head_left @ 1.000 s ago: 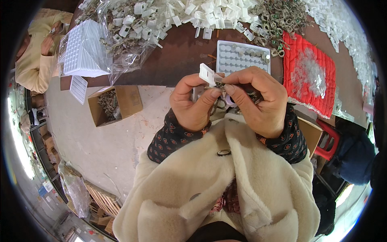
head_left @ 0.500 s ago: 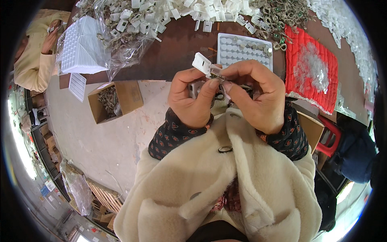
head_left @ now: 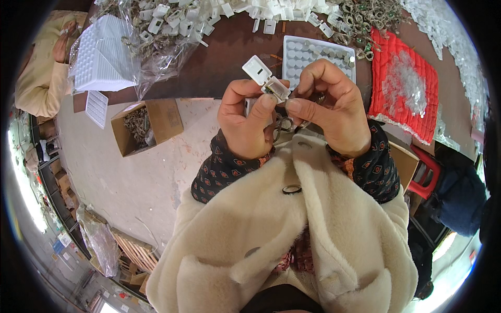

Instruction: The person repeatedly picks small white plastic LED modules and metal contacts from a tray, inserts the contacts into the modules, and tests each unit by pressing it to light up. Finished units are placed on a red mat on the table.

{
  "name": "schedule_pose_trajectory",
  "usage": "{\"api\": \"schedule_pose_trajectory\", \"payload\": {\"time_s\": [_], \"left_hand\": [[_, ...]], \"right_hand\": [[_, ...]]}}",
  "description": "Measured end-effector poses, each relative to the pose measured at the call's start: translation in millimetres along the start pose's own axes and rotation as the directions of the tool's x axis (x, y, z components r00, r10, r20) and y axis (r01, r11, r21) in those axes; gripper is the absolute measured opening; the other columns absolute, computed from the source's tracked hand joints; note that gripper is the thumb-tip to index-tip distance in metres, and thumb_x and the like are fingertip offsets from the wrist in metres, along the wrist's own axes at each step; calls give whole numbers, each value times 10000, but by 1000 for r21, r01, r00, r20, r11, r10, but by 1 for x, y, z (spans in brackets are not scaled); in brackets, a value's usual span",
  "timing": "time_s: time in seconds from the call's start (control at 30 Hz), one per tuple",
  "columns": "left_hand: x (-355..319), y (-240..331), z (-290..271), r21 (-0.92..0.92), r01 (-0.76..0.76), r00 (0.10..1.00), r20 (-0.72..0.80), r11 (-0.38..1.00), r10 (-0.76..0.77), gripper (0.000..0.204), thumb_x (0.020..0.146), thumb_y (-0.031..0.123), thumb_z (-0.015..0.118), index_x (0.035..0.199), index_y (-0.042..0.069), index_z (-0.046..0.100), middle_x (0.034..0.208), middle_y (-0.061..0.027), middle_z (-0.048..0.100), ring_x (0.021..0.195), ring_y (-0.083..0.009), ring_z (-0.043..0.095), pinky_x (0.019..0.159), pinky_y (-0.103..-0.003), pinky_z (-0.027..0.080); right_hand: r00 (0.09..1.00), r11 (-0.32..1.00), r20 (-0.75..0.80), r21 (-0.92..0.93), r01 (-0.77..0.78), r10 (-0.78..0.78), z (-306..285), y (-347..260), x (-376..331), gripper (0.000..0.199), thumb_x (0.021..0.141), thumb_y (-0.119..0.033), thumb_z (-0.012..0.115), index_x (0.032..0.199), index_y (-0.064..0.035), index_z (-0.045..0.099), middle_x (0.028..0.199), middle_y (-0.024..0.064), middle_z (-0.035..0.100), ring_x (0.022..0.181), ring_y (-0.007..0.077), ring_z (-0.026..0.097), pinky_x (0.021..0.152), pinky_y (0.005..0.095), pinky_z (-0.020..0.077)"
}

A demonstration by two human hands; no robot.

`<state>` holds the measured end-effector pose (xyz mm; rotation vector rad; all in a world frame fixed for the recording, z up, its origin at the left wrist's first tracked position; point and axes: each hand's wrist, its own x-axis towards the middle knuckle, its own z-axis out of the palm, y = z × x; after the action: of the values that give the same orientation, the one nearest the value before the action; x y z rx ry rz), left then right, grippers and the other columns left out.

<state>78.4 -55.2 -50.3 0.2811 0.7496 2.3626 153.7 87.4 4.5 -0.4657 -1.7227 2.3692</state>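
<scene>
Between its thumb and index finger, my left hand (head_left: 245, 117) holds a small white plastic battery case (head_left: 276, 89), its hinged lid swung up and away. Another whitish piece is partly hidden in that palm. Close beside the case is my right hand (head_left: 336, 109), fingers curled and thumb bent inward; something small and dark shows among its fingers, too hidden to name. Thin dark loops (head_left: 283, 124) hang below the case between the hands. Just beyond them lies a white tray (head_left: 286, 52) of round, flat, coin-like discs.
White cases (head_left: 269, 26) and tangled cords (head_left: 365, 15) heap along the brown table's back. Right of the tray lies a red quilted cloth (head_left: 381, 52) bearing clear pieces. Stacked white trays (head_left: 104, 57) stand left; a cardboard box (head_left: 168, 120) sits on the floor. Another person's sleeve (head_left: 49, 91) shows far left.
My right hand has drawn slightly right, off the case, and its fingers have curled. The case has tilted in my left hand, so its inside shows more.
</scene>
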Motion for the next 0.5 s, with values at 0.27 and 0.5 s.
{"api": "schedule_pose_trajectory", "payload": {"time_s": [0.27,0.5], "left_hand": [[2,-8,-2,3,-54,998,-18,999,54,205,925,-12,640,1098,23,536,1116,-197,658,1008,-233,655,848,-348,560],[0,-3,-10,1,103,995,-3,995,-103,190,942,-1,615,1108,36,528,1101,-152,660,934,-190,684,576,-214,496]], "right_hand": [[852,556,132,-705,440,-507,9,2,-6,302,782,64,708,1061,-52,705,914,93,632,741,210,625,681,304,500],[849,452,170,-785,424,-500,2,6,-10,354,790,69,700,1119,-60,707,985,107,612,860,240,634,738,313,526]]}}
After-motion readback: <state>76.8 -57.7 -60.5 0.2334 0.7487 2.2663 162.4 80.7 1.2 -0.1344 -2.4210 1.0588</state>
